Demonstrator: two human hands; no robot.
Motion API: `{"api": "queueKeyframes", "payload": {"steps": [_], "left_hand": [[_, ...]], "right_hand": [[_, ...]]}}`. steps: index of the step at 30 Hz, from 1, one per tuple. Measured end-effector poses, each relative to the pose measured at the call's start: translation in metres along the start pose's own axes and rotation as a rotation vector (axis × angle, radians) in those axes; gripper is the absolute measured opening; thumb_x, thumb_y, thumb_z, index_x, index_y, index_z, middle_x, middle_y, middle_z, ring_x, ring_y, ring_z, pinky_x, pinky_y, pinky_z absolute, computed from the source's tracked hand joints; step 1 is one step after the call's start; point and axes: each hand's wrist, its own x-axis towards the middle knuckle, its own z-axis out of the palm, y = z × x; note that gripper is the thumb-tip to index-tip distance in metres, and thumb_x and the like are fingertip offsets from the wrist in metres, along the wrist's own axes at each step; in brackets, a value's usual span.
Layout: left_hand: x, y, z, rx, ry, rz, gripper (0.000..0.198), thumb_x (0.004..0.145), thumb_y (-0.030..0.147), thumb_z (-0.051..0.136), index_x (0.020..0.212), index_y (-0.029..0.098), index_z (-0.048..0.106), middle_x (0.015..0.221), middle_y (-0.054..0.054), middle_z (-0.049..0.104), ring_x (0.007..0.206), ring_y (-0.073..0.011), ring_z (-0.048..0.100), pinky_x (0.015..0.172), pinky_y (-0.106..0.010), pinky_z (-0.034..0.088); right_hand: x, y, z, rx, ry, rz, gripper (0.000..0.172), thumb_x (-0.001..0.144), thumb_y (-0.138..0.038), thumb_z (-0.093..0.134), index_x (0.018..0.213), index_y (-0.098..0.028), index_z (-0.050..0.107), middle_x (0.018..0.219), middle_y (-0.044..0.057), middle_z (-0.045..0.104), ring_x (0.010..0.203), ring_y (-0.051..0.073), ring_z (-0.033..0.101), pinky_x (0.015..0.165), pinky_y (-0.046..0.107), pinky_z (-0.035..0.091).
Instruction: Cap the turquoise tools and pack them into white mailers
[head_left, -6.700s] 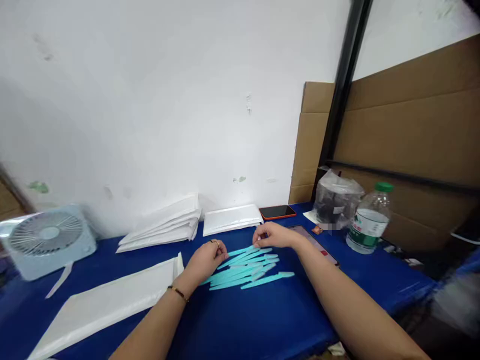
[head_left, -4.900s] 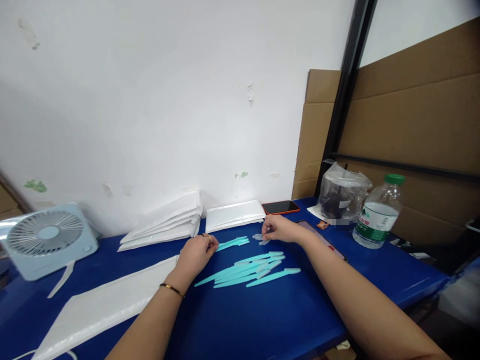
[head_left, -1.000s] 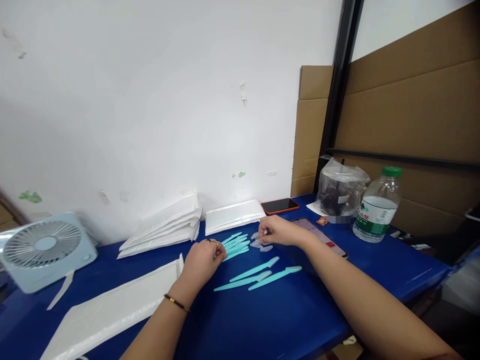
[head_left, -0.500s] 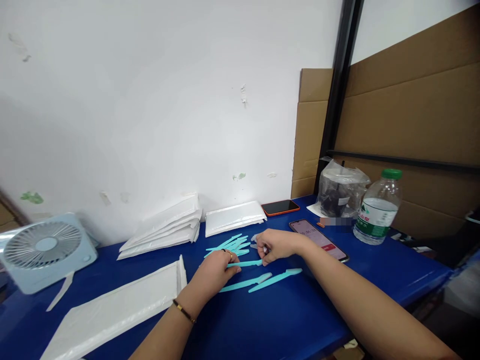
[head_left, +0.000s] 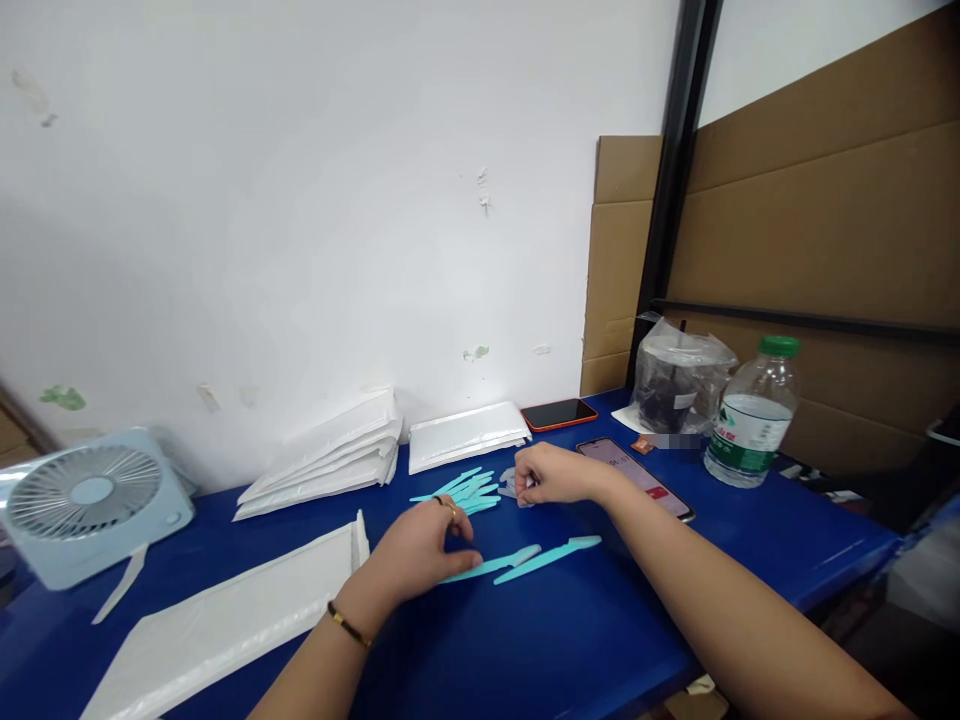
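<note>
Slim teal plastic sticks lie on the blue table [head_left: 570, 640]. Several form a far pile [head_left: 463, 486], and two lie apart nearer me [head_left: 501, 563] [head_left: 549, 557]. My left hand [head_left: 421, 546] has its fingers curled over the left end of the nearer stick. My right hand [head_left: 551, 473] is closed in a pinch on a small clear cap [head_left: 514, 486], next to a few more clear caps beside the far pile.
White padded envelopes lie at the left front [head_left: 225, 618] and in stacks by the wall [head_left: 326, 452] [head_left: 465, 433]. A small fan [head_left: 86, 500] stands far left. Two phones [head_left: 559, 412] [head_left: 637, 478], a plastic bag [head_left: 679, 385] and a water bottle [head_left: 746, 415] stand right, before cardboard.
The stick held between both hands half a second ago now lies in the far pile. My left hand came back to the two near sticks; my right hand drew back to the clear caps.
</note>
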Motion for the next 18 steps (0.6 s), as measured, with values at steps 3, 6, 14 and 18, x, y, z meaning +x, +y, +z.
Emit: {"api": "queueKeyframes", "payload": {"steps": [3, 6, 14, 18], "left_hand": [[-0.002, 0.007, 0.009, 0.004, -0.102, -0.001, 0.020, 0.071, 0.041, 0.060, 0.075, 0.022, 0.063, 0.082, 0.000, 0.062, 0.071, -0.0134, 0.054, 0.058, -0.023, 0.035], [0.002, 0.005, 0.014, 0.031, -0.058, -0.037, 0.016, 0.077, 0.037, 0.055, 0.075, 0.022, 0.061, 0.074, 0.001, 0.062, 0.066, -0.0131, 0.053, 0.055, -0.023, 0.032], [0.011, -0.012, -0.005, 0.155, 0.130, -0.121, 0.010, 0.080, 0.028, 0.053, 0.080, 0.020, 0.059, 0.082, -0.002, 0.062, 0.078, -0.0161, 0.057, 0.066, -0.025, 0.036], [0.007, -0.005, 0.001, 0.073, 0.156, -0.119, 0.027, 0.074, 0.039, 0.059, 0.097, 0.023, 0.057, 0.094, -0.002, 0.060, 0.085, -0.0176, 0.056, 0.071, -0.026, 0.039]], "right_hand": [[0.000, -0.003, 0.003, 0.002, -0.120, -0.036, 0.024, 0.067, -0.037, 0.068, 0.077, -0.016, 0.072, 0.071, 0.001, 0.063, 0.061, 0.011, 0.052, 0.052, 0.019, 0.035], [0.001, -0.005, 0.008, 0.052, -0.220, -0.075, 0.028, 0.067, -0.042, 0.068, 0.080, -0.017, 0.071, 0.066, -0.002, 0.060, 0.057, 0.009, 0.050, 0.050, 0.018, 0.033], [0.010, 0.009, 0.010, 0.025, 0.043, 0.007, 0.027, 0.074, -0.040, 0.062, 0.078, -0.015, 0.071, 0.068, 0.002, 0.064, 0.058, 0.011, 0.051, 0.053, 0.020, 0.033], [0.005, 0.017, -0.004, -0.004, 0.140, 0.116, 0.034, 0.069, -0.047, 0.064, 0.083, -0.016, 0.070, 0.074, 0.004, 0.066, 0.064, 0.014, 0.055, 0.055, 0.021, 0.035]]}}
